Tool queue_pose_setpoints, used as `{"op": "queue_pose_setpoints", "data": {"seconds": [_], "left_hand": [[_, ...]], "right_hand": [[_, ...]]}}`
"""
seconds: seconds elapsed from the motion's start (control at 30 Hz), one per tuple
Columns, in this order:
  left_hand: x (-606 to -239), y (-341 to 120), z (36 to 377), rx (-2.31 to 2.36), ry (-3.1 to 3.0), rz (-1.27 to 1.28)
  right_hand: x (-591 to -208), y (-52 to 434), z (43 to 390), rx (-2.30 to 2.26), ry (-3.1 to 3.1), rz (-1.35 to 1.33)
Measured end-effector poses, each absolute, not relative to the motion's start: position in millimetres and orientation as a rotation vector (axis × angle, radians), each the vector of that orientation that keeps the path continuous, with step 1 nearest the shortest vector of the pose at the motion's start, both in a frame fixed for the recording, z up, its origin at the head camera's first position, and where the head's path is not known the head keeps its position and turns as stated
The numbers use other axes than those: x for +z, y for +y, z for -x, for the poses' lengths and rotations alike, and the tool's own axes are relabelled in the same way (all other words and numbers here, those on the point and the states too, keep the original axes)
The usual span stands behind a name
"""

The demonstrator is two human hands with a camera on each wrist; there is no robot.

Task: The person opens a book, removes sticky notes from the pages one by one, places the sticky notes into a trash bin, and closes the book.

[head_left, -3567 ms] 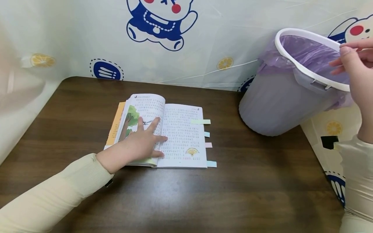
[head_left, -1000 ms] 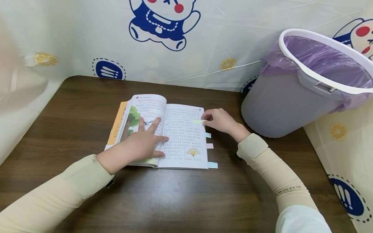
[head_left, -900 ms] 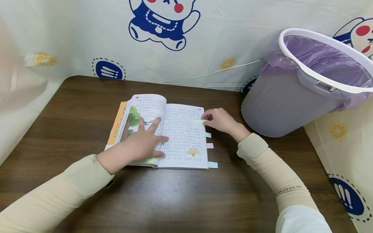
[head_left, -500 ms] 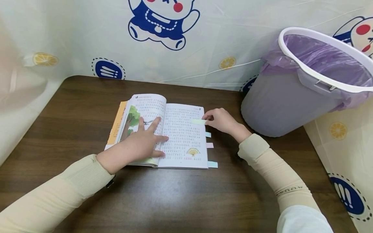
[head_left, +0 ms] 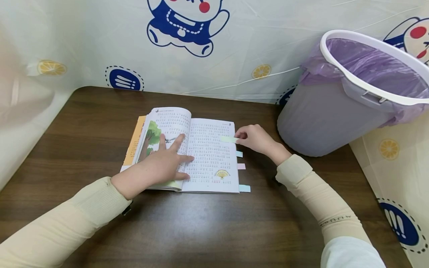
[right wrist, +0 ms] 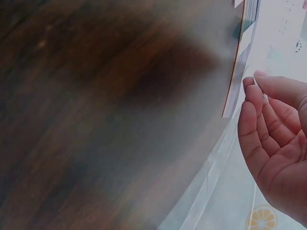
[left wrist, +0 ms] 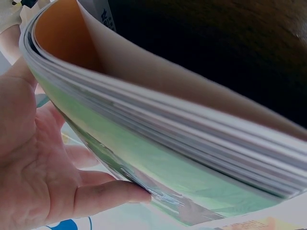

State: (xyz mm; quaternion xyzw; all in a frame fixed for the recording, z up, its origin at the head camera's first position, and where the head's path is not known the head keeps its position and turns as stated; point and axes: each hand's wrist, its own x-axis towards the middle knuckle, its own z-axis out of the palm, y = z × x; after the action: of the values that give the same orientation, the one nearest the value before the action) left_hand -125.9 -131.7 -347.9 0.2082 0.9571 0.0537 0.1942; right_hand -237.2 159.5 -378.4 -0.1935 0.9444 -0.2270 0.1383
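An open book [head_left: 206, 160] with printed text lies on the table. My left hand [head_left: 162, 163] rests on its left page with fingers spread across the fold. In the left wrist view, this hand [left wrist: 43, 167] holds down the bent stack of pages [left wrist: 158, 129]. At the right page's outer edge, my right hand [head_left: 256, 138] pinches the end of a pale green sticky tab [head_left: 228, 139] between thumb and fingertips. The rest of that tab lies along the page. Below it a blue tab [head_left: 239, 154], a pink tab [head_left: 241, 166] and another blue tab [head_left: 245, 188] stick out.
A grey trash bin [head_left: 321, 111] with a purple liner [head_left: 378, 67] and white rim stands at the right, beyond my right hand. Patterned white cloth [head_left: 234, 44] hangs behind the brown table [head_left: 187, 230] and at its sides.
My right hand has come from over the bin to the book and taken the green tab's end. Within the last second its fingertips have slid slightly right. The left hand stays put.
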Motion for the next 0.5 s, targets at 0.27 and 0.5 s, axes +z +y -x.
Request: {"op": "queue_pose_setpoints", "data": {"seconds": [0.27, 0.5], "left_hand": [[-348.1, -131.6, 126.6, 0.155, 2.684, -0.579], [-345.9, -130.7, 125.1, 0.157, 2.684, -0.565]], "right_hand": [[-375.0, 166.1, 234.5, -0.645, 2.707, 0.537], [-371.9, 169.7, 231.6, -0.649, 2.71, 0.512]]}}
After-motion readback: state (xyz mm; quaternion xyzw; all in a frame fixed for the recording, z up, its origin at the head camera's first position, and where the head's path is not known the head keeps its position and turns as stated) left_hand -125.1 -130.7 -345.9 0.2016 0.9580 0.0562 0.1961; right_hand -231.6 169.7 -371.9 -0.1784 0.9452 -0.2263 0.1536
